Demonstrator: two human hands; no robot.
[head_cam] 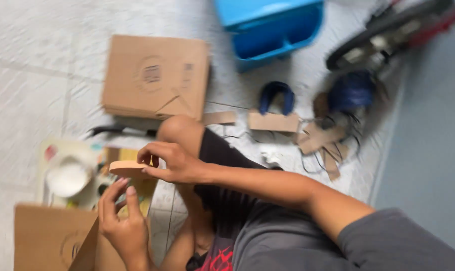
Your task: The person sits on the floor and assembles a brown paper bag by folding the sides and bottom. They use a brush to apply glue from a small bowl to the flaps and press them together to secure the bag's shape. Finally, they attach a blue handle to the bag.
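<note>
Frame is motion-blurred, detail limited. Left to right:

Far left, low: a white round container (68, 176) is seen on a pale printed sheet (49, 150) on the tiled floor (26, 75). Below it a cardboard box (46, 241) sits at the bottom edge, flap raised.

Left hand (123, 226) is held just under the workpiece, fingers apart and stretched upward, tips close to its underside; actual contact cannot be told through the blur. Nothing is clamped by it.

Workpiece: a small cardboard piece (128, 168), held over the printed sheet, in front of the bent knee (179, 130). It is seen edge-on: flat, tan, rounded at the left end, thicker than a single sheet, possibly layered. No visible glue or marking at this resolution.

Right hand (172, 161) is closed on the piece's right end, thumb below, fingers curled over the top.

Progress, as a judgement: the piece appears already cut to shape; it is being handled or fitted, not yet joined to anything visible. Finished state cannot be confirmed.

Behind: a flat folded carton (154, 75). Further right, a blue plastic bin (272, 30), a blue headband-like object (276, 95) on a cardboard strip (272, 122), then loose cardboard offcuts (320, 143) with dark wires. These offcuts suggest cutting is largely done. Grey wall (433, 140) at far right.
</note>
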